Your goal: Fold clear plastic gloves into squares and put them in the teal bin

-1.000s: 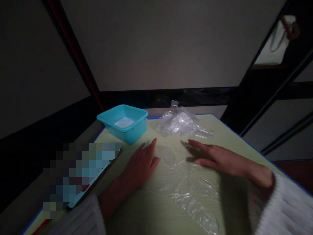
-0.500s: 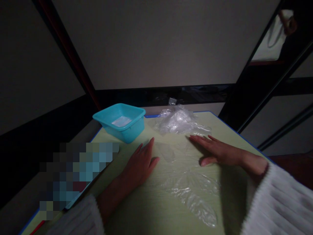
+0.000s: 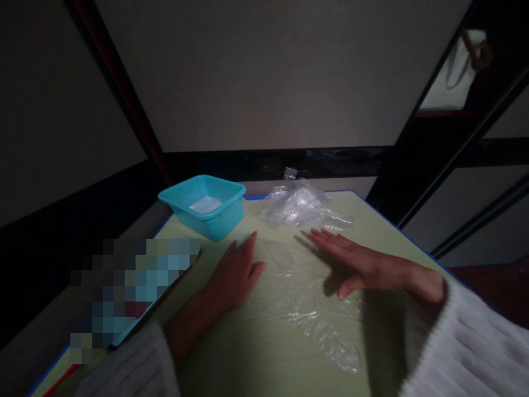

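Clear, thin, wrinkled plastic film (image 3: pixel 334 347) lies spread on the pale yellow-green, blue-edged table (image 3: pixel 231 358), between the hands and toward the near side. The left hand (image 3: pixel 233 278) is relaxed and grips nothing, palm down at the film's left edge; contact cannot be confirmed. The right hand (image 3: pixel 351 259) is open, fingers extended, above the film's right side, its shadow suggesting it is raised. A crumpled clear plastic heap (image 3: pixel 300 207) sits beyond, right of the turquoise rectangular plastic basin (image 3: pixel 225 220). In the inspector's judgement, film this thin calls for one hand anchoring lightly while the other strokes outward, palm flat; the near-right creases merit most attention.
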{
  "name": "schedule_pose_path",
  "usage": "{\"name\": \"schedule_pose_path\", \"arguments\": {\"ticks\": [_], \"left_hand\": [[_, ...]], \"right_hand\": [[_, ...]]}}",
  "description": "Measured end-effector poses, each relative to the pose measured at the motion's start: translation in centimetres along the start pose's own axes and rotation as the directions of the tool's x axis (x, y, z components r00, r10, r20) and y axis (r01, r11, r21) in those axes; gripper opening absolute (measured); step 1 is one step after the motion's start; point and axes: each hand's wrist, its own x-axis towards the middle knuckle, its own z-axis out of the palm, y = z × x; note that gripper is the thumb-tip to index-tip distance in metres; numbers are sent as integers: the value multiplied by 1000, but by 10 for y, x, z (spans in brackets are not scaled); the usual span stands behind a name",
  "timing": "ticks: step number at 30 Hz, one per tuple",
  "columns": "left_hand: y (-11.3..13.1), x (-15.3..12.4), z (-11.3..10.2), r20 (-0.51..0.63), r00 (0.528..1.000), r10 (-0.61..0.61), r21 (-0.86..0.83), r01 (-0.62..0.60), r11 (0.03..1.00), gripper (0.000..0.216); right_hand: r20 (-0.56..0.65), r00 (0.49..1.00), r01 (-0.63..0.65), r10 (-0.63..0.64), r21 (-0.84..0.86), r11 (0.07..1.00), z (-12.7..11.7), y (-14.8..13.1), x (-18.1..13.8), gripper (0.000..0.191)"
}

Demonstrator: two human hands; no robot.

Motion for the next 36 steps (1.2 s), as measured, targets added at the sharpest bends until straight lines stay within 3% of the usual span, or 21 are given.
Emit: {"name": "schedule_pose_path", "arguments": {"ticks": [3,7,10,15,18,23,31,34,36], "left_hand": [[0,0,-1,8,1000,-6,1,6,1000,55],[0,1,-3,15,1000,1,-11,-1,1000,55],[2,1,-4,33,999,0,-14,0,1000,55],[3,0,-5,40,999,-10,-28,11,1000,55],[3,1,-4,30,1000,-8,-45,9,999,55],[2,0,-4,33,999,-18,-64,20,998,55],[0,-1,-1,22,1000,-15,-102,18,995,55],[-7,-1,5,-45,999,27,-121,-32,992,56],[-10,-2,6,-108,993,54,-146,-70,987,55]], "right_hand": [[96,994,-48,49,-9,999,2,-11,2,116],[98,988,-112,117,-49,992,3,-9,-3,124],[88,995,-54,55,-13,998,1,-15,-9,121],[50,993,105,-107,36,994,4,-49,-8,98],[99,981,167,-167,12,986,13,-62,-3,105],[158,981,121,-115,-30,992,23,-55,0,124],[142,978,157,-151,-37,987,28,-44,-5,133],[183,975,132,-127,-16,991,15,-53,-11,126],[180,974,133,-135,22,991,3,-62,-17,106]]}}
